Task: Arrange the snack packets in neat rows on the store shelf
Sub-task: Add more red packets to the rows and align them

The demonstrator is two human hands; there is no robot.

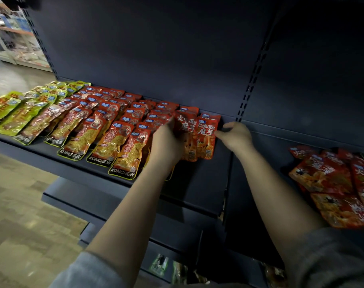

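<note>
Location: a retail shop; evidence: a dark blue metal gondola shelf (197,179) with slotted uprights (252,80) carrying many identical red and green foil snack packets (106,129) laid in rows from its left edge; across the pale tiled aisle floor (21,194), a white stocked display rack (16,44) stands.

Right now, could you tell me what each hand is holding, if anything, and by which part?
The left hand grips a red packet by its left edge. The right hand pinches the neighbouring red packet at its right edge.
</note>
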